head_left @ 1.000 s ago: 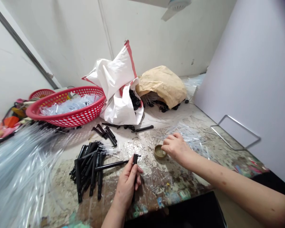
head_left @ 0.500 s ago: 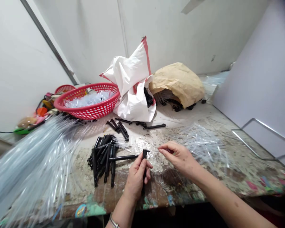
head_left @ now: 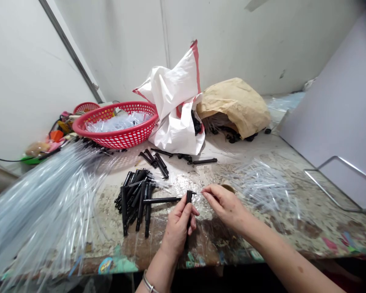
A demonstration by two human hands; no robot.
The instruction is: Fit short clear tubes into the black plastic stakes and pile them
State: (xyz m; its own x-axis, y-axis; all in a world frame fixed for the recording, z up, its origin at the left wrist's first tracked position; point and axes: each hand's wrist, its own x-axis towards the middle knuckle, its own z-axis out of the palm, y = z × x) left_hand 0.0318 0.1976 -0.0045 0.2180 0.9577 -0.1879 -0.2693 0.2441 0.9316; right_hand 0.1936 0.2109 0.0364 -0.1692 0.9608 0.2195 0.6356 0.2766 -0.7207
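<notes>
Holds black tube (head_left: 189,197) in left grip (head_left: 177,224); has brought clear tube (head_left: 199,193), pinched in right grip (head_left: 227,205), nearer nozzle (head_left: 194,193); requires alignment.

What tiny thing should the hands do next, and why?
Maybe the right hand should gently push the thin clear tube toward the black piece: the left hand grips that piece, and the tube lines up with its small side nub. Whether they already join is too small to tell.

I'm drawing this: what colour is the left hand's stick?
The stick is black, clearest in head view.
</notes>
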